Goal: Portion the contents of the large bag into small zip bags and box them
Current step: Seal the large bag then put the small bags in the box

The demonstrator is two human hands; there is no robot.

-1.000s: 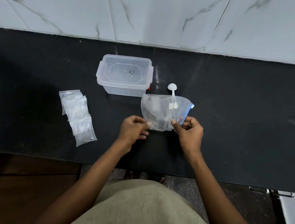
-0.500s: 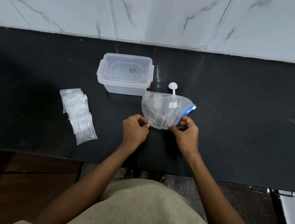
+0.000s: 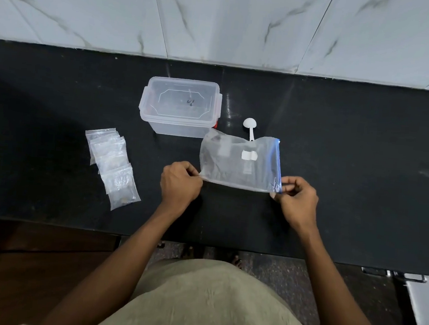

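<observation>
Both hands hold the large bag (image 3: 239, 162) by its near edge, just above the table (image 3: 365, 149). The left hand (image 3: 180, 182) pinches the left corner, and the fingers of the right hand (image 3: 297, 199) pinch the right corner, at the end of the blue zip strip. Held apart like this, the edge is drawn taut, probably to flatten the bag and bring the zip within reach for opening. The zip looks closed, though that is hard to confirm. The scoop (image 3: 250, 128) lies just behind the bag, its handle partly hidden under it, ready for portioning. The small bags (image 3: 113, 165) lie in an overlapping row well to the left, within the left hand's reach. The box (image 3: 179, 107) stands behind, lid on, so it will need opening before anything goes in.
</observation>
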